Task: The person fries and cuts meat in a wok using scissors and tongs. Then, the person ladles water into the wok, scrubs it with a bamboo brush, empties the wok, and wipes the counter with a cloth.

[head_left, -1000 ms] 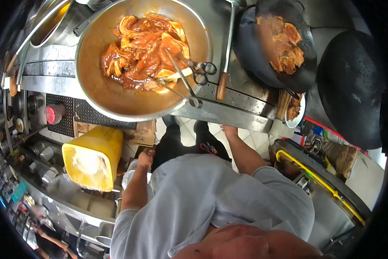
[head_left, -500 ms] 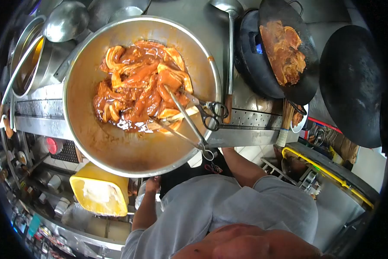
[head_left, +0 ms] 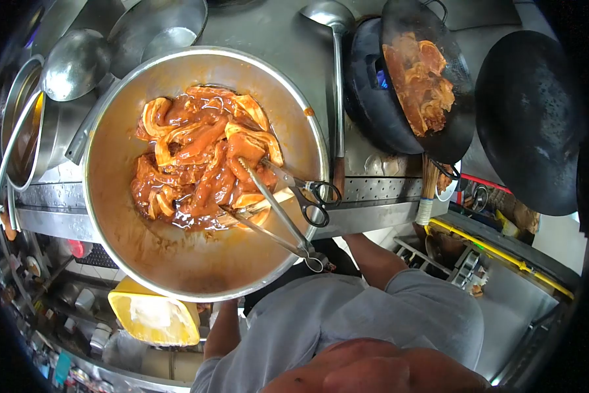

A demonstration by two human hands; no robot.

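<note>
Strips of meat, slick with glossy red-brown sauce and edged in pale fat, lie heaped in a wide metal bowl at the edge of a steel counter. Tongs and black-handled scissors rest over its right side, tips in the heap. Both of the worker's hands are hidden below; whether the fingers are spread, curled or gripping anything cannot be told.

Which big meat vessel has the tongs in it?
The wide steel bowl: tongs and scissors rest in its meat. The black wok to its right holds meat too, but neither tool.
</note>
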